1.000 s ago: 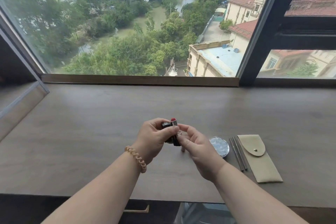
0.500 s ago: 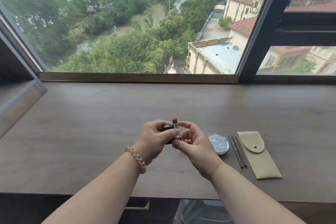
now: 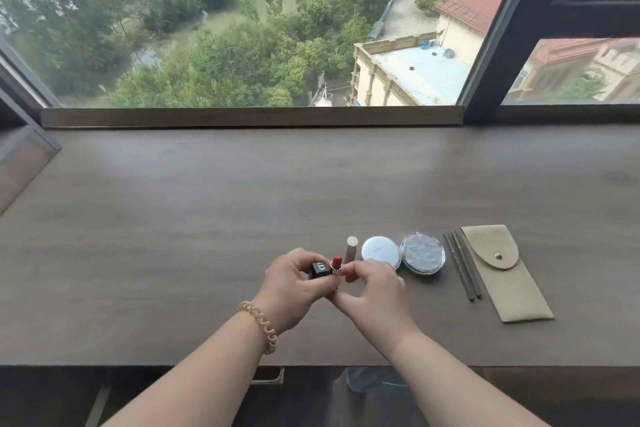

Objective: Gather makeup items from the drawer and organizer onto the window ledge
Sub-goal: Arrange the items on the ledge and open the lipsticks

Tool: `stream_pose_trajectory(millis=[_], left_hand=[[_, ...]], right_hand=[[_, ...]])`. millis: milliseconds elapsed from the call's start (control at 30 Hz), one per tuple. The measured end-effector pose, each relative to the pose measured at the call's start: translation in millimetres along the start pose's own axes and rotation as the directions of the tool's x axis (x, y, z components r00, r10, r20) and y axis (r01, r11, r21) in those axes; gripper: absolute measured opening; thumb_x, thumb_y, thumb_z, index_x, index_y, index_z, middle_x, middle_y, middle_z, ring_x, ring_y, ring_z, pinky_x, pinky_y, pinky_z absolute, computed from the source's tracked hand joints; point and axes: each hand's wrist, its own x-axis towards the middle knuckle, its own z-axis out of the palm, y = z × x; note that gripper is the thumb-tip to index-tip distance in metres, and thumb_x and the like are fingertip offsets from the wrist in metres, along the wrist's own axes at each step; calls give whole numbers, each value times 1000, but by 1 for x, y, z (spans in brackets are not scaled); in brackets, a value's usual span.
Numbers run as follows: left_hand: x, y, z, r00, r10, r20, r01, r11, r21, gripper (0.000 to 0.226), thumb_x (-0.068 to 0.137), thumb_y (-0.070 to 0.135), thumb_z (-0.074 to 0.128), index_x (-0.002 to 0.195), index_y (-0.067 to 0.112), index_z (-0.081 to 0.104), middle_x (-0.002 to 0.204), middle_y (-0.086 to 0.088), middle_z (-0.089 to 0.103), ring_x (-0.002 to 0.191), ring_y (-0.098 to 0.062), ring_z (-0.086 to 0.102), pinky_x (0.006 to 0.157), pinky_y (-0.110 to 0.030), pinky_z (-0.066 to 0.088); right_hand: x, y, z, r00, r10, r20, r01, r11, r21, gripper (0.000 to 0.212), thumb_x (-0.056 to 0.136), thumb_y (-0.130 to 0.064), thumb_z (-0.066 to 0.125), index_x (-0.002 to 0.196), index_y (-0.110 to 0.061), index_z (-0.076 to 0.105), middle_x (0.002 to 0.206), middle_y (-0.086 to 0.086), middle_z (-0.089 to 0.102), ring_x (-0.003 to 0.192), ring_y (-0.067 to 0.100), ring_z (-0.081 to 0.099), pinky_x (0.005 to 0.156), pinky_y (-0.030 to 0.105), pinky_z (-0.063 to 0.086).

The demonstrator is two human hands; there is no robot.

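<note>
Left hand: the left hand (image 3: pixel 292 284) is hovering just above the near part of the window ledge (image 3: pixel 207 218), fingers curled around a black lipstick cap (image 3: pixel 320 269), and is wearing a coiled bracelet (image 3: pixel 261 324) on the wrist.
Right hand: the right hand (image 3: pixel 372 295) is sitting just beside the left, thumb and fingertips pinching the base of the lipstick (image 3: pixel 337 265).
Lipstick: it is standing upright between the two hands, its red bullet showing above the silver collar, touching the cap on its left.
Cap: its top is facing the camera, with a pale logo on it; the lower part is hiding inside the left hand.
Slim tube: a beige tube (image 3: pixel 351 248) is lying on the ledge just beyond the lipstick.
White compact: a round white compact (image 3: pixel 380 251) is lying just right of the tube, partly hiding behind the right hand.
Silver compact: a round textured compact (image 3: pixel 422 253) is lying beside the white one; whether they are touching is unclear.
Pencils: two thin dark pencils (image 3: pixel 462 267) are lying side by side, right of the silver compact.
Pouch: a beige snap pouch (image 3: pixel 502 277) is lying flat, just right of the pencils.
Window: glass (image 3: pixel 242 28) is running along the far edge of the ledge.
</note>
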Motion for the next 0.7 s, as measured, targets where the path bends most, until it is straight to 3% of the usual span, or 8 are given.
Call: stream_pose_trajectory(millis=[67, 200, 333, 400, 600, 700], left_hand=[[4, -10, 4, 1000, -19, 0, 19, 1000, -5, 16, 61, 26, 85, 70, 30, 73, 76, 10, 64, 73, -1, 59, 74, -25, 49], [23, -24, 6, 997, -42, -66, 44, 999, 22, 26, 66, 23, 84, 88, 30, 73, 85, 8, 64, 78, -2, 59, 77, -19, 48], [46, -38, 3, 980, -122, -155, 116, 992, -48, 35, 67, 16, 84, 99, 20, 71, 82, 2, 61, 69, -6, 56, 67, -14, 45], [54, -46, 3, 978, -137, -157, 134, 990, -31, 36, 67, 16, 83, 101, 19, 71, 82, 3, 63, 66, -3, 55, 65, -10, 44], [65, -61, 12, 982, -145, -121, 156, 984, 90, 41, 69, 16, 82, 108, 22, 68, 95, 2, 68, 72, -3, 58, 77, -19, 47], [64, -65, 16, 988, -105, -117, 124, 978, 166, 41, 69, 15, 81, 107, 22, 68, 98, 5, 67, 85, -6, 62, 85, -20, 48]], right_hand=[[1, 8, 12, 1000, 9, -24, -9, 1000, -12, 40, 58, -68, 52, 77, -36, 67, 76, -16, 59, 90, 11, 53, 75, 33, 32], [20, 22, 34, 980, 73, -183, -100, 985, -143, 27, 63, -59, 71, 77, -36, 69, 74, -13, 52, 88, 17, 49, 73, 32, 23], [36, 28, 54, 958, 115, -262, -179, 955, -234, 25, 61, -49, 80, 76, -31, 70, 72, -7, 58, 85, 22, 51, 72, 32, 19], [39, 31, 64, 948, 120, -295, -192, 954, -232, 25, 60, -46, 82, 75, -30, 71, 70, -6, 60, 81, 24, 52, 72, 33, 22], [40, 44, 80, 942, 144, -303, -233, 931, -281, 26, 57, -46, 83, 73, -30, 70, 67, -5, 61, 77, 25, 55, 73, 38, 32], [39, 45, 82, 942, 118, -315, -218, 927, -306, 28, 55, -47, 83, 72, -29, 70, 64, -4, 60, 74, 25, 54, 72, 37, 32]])
